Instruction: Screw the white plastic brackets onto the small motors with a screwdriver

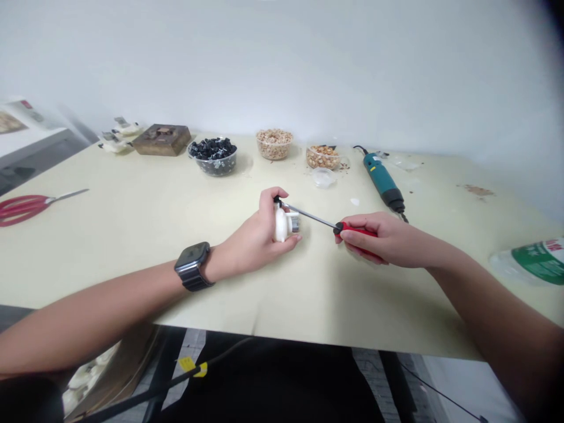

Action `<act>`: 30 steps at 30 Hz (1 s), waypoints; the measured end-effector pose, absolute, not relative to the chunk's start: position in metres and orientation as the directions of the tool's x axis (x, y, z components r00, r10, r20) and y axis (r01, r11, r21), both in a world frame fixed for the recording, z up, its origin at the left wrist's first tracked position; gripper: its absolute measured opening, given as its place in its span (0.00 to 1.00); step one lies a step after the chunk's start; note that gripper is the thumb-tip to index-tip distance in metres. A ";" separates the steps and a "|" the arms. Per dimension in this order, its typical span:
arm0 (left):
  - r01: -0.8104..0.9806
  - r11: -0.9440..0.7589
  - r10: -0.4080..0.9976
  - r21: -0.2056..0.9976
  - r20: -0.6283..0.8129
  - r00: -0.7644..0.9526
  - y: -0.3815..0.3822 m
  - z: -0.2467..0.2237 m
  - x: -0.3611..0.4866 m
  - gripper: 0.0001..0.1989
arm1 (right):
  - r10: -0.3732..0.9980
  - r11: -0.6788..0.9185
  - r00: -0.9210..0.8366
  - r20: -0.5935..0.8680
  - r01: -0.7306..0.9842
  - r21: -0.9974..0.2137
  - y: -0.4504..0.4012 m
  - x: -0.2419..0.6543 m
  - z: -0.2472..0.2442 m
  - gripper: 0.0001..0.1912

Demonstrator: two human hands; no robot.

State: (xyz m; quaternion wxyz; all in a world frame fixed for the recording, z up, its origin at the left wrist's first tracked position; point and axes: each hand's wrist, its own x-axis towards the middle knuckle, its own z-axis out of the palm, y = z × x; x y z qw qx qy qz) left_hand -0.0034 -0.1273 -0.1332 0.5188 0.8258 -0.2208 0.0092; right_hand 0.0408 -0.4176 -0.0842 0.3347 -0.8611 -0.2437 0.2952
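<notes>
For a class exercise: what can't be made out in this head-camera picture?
- Tip of the screwdriver: head view, hidden by the left hand.
- White part: head view, far side hidden by the same hand.
- Bottle: head view, cut off by the right edge.
- Scissors: head view, cut off by the left edge.
- Black pieces in the tub: head view, too small to identify.

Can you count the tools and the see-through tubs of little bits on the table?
Red-handled steel screwdriver: 1
Teal corded power drill: 1
Red-handled steel scissors: 1
Clear plastic tub of black pieces: 1
Clear plastic tubs of tan pieces: 2
Total: 6
</notes>
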 end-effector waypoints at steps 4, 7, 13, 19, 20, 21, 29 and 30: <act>-0.343 -0.317 -0.355 0.884 0.225 0.907 -0.127 -0.127 -0.004 0.37 | 0.587 -0.714 0.775 -0.233 0.360 -0.600 -0.416 0.039 -0.084 0.23; -0.283 -0.279 -0.342 0.918 0.181 0.922 -0.126 -0.124 -0.003 0.40 | 0.594 -0.728 0.802 -0.058 0.506 -0.463 -0.416 0.037 -0.086 0.21; -0.183 -0.250 -0.306 0.951 0.102 0.947 -0.123 -0.130 0.003 0.31 | 0.617 -0.756 0.773 0.146 0.634 -0.162 -0.417 0.026 -0.091 0.21; -0.180 -0.254 -0.290 0.950 0.103 0.951 -0.120 -0.131 0.004 0.24 | 0.601 -0.773 0.785 0.150 0.619 -0.141 -0.414 0.018 -0.089 0.24; -0.199 -0.258 -0.291 0.945 0.120 0.949 -0.120 -0.131 0.004 0.24 | 0.600 -0.770 0.792 0.115 0.611 -0.184 -0.413 0.018 -0.088 0.24; -0.222 -0.268 -0.295 0.937 0.139 0.945 -0.120 -0.130 0.004 0.24 | 0.600 -0.768 0.796 0.082 0.601 -0.222 -0.412 0.019 -0.087 0.24; -0.351 -0.355 -0.343 0.866 0.229 0.911 -0.118 -0.128 0.003 0.25 | 0.584 -0.737 0.810 -0.059 0.499 -0.456 -0.414 0.025 -0.082 0.25; -0.369 -0.362 -0.349 0.856 0.242 0.905 -0.118 -0.127 0.003 0.25 | 0.581 -0.730 0.809 -0.089 0.470 -0.496 -0.414 0.026 -0.082 0.25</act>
